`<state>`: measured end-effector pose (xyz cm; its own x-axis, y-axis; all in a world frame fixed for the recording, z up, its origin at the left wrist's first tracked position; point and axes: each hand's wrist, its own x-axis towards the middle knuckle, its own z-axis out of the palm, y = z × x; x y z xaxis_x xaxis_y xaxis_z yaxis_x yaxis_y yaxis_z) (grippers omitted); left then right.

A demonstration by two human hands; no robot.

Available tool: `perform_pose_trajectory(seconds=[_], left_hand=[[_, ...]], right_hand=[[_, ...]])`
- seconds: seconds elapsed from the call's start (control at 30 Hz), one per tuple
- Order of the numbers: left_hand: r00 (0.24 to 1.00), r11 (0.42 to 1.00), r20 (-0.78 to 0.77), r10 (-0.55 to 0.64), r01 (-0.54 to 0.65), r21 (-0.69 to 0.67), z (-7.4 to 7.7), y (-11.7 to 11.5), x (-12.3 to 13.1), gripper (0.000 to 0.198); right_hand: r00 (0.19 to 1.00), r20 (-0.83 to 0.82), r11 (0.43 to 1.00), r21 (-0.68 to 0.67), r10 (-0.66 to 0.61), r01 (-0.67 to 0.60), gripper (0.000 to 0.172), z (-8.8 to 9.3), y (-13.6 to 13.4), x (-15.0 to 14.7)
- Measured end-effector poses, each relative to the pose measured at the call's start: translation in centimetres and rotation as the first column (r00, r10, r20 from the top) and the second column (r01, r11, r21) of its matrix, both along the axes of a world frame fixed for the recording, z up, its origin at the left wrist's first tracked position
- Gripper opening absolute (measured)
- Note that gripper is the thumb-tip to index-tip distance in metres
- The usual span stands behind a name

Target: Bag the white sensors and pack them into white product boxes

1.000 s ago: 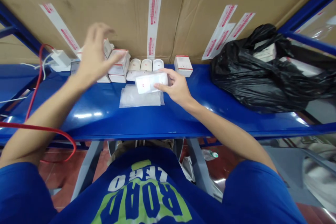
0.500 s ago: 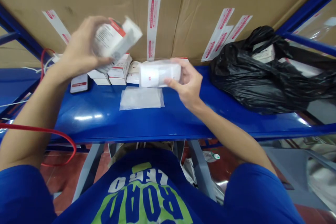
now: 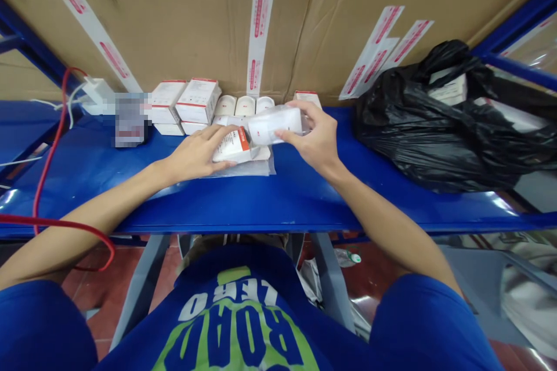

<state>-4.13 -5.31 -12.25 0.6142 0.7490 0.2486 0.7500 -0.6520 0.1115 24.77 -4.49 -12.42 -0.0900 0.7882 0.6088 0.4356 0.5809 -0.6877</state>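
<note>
A white box (image 3: 232,148) has an orange-red stripe, a white plastic-wrapped pack (image 3: 274,126) shows small red marks, the glossy shelf (image 3: 300,208) is blue, the plastic bag (image 3: 435,127) is black, and the brown cardboard carton (image 3: 174,23) carries white tape (image 3: 261,23) with red markings.

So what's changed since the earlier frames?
The left hand has brought the white box with the red edge down from mid-air onto the clear plastic sheet and rests on it. The right hand still holds the white wrapped pack above the sheet. The black plastic bag stayed put.

left hand (image 3: 195,155) on white box (image 3: 232,148), right hand (image 3: 314,133) holding plastic-wrapped box (image 3: 274,126)
</note>
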Motion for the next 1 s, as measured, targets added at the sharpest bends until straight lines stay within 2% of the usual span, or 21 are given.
perform_pose_trajectory(seconds=[0.13,0.23,0.3,0.37,0.43,0.5,0.57,0.63,0.77,0.83,0.9,1.0], left_hand=[[0.993,0.998,0.114,0.006,-0.013,0.064,0.2,0.0,-0.4,0.077],[0.993,0.994,0.114,-0.019,0.007,0.105,-0.2,0.0,-0.4,0.077],[0.994,0.987,0.099,-0.055,0.039,0.158,-0.5,-0.1,-0.3,0.075],[0.991,0.973,0.095,-0.092,0.069,0.218,-0.7,-0.3,-0.1,0.073],[0.989,0.961,0.108,-0.105,0.072,0.268,-0.7,-0.5,0.2,0.072],[0.987,0.953,0.131,-0.093,0.051,0.297,-0.7,-0.8,0.4,0.072],[0.986,0.95,0.149,-0.078,0.028,0.31,-0.6,-1.0,0.6,0.07],[0.984,0.95,0.165,-0.068,0.013,0.313,-0.6,-1.2,0.7,0.069],[0.979,0.958,0.182,-0.089,0.034,0.284,-0.8,-1.1,0.7,0.071],[0.973,0.966,0.208,-0.102,0.046,0.256,-0.9,-0.9,0.7,0.071],[0.958,0.967,0.257,-0.124,0.059,0.247,-1.0,-0.7,0.7,0.073],[0.932,0.954,0.307,-0.194,0.106,0.282,-1.0,-0.8,0.7,0.074]], right_hand=[[0.97,0.163,0.984,-0.02,0.179,-0.178,0.051,0.9,-0.2,0.5],[0.956,0.195,0.975,-0.013,0.221,-0.222,0.051,1.1,-0.4,0.4],[0.977,0.123,0.985,-0.028,0.173,-0.171,0.053,0.7,-0.3,-0.1],[0.993,-0.016,0.991,-0.074,0.114,-0.114,0.055,-0.1,-0.1,-0.8],[0.985,-0.149,0.982,-0.151,0.093,-0.115,0.057,-1.0,-0.2,-1.6],[0.977,-0.191,0.968,-0.209,0.099,-0.139,0.058,-1.6,-0.7,-2.4],[0.987,-0.113,0.969,-0.205,0.114,-0.135,0.055,-1.8,-1.6,-3.0],[0.986,0.029,0.978,-0.135,0.162,-0.157,0.056,-1.6,-2.5,-3.3],[0.9,0.256,0.931,0.004,0.352,-0.365,0.073,-0.9,-3.2,-3.3],[0.903,0.295,0.939,0.05,0.312,-0.341,0.069,-0.6,-2.8,-2.9],[0.934,0.289,0.964,0.094,0.212,-0.248,0.062,-0.4,-2.3,-2.4],[0.939,0.294,0.972,0.091,0.181,-0.216,0.068,-0.7,-1.6,-1.9]])
